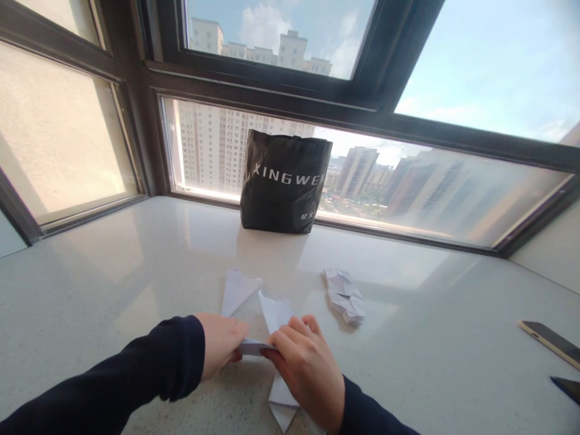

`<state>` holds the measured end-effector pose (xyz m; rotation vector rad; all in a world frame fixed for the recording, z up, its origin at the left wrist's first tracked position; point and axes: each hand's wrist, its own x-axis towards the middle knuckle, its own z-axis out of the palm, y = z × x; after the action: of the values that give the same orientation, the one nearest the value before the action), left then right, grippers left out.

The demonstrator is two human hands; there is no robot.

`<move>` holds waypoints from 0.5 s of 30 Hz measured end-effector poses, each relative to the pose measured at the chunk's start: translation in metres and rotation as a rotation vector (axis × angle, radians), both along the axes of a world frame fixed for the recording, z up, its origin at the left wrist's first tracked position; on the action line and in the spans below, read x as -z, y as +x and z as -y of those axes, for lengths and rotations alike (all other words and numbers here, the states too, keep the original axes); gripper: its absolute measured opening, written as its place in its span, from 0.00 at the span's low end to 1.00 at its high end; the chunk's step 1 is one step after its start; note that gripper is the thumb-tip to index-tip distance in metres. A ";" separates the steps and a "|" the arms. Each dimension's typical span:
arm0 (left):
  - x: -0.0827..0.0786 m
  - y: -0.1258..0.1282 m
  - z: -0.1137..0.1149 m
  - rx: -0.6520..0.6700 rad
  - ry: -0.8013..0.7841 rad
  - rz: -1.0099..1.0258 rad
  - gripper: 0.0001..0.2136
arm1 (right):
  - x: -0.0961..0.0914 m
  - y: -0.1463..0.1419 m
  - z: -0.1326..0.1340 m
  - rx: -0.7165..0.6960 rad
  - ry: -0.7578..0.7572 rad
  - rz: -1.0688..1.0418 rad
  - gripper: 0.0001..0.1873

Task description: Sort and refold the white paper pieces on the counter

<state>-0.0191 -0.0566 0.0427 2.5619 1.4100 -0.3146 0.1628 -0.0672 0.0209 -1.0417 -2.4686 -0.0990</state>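
Note:
A folded piece of white paper [254, 347] is held between my two hands, just above the sill. My left hand [222, 343] pinches its left end, with the fingertips partly hidden. On the other end, the thumb and fingers of my right hand [304, 359] are closed. Behind my hands lie a loose triangular white paper piece [238, 291] and another pointed piece [275, 311], partly covered by my right hand. A further folded strip [284, 400] rests below, beside my right wrist. To the right sits a stack of folded white paper [345, 296].
A black bag with white lettering [285, 196] stands upright against the window at the back. At the right edge lie a phone-like flat object [553, 341] and a dark pointed item [567, 386]. The pale speckled sill [113, 284] reflects light.

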 end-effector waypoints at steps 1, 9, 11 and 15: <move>0.001 -0.001 0.000 0.003 -0.013 0.007 0.08 | 0.000 0.000 0.000 -0.001 -0.006 0.009 0.06; -0.010 0.002 -0.001 0.018 -0.156 0.171 0.11 | -0.011 0.004 -0.001 -0.011 -0.163 -0.038 0.08; -0.018 0.000 -0.009 -0.048 -0.339 0.270 0.12 | -0.020 0.011 -0.009 -0.001 -0.238 -0.163 0.07; -0.023 -0.011 -0.034 -0.223 -0.548 0.563 0.18 | -0.030 0.030 -0.035 0.190 -0.286 -0.340 0.17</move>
<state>-0.0302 -0.0223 0.0657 1.8324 1.1691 0.0571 0.1929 -0.0318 0.0510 -1.2905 -2.1108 0.3534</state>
